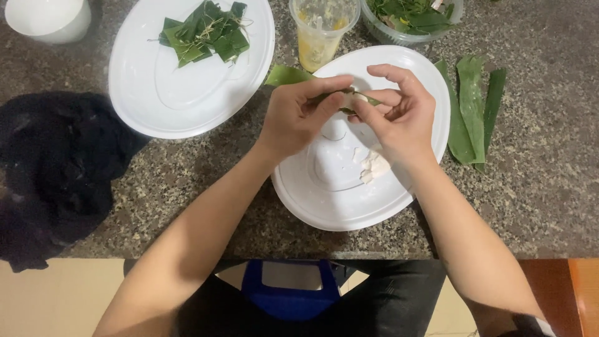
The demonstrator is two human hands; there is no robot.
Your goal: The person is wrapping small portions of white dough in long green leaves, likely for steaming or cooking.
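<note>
My left hand (299, 115) and my right hand (396, 112) meet above a white oval plate (349, 212). Together they pinch a long green leaf strip (287, 76) that is folded around a small white lump of filling (357, 98). The strip's free end sticks out to the left of my left hand. More white filling (374, 166) lies on the plate under my right wrist. A second white plate (156, 93) at the upper left carries several folded, tied leaf parcels (206, 32).
A clear plastic cup (321, 31) with yellow contents stands behind the near plate. A clear bowl of leaves (415, 19) is at the top right. Loose leaf strips (471, 109) lie on the speckled stone counter (536, 187). A black cloth (56, 168) lies left, a white bowl (47, 19) top left.
</note>
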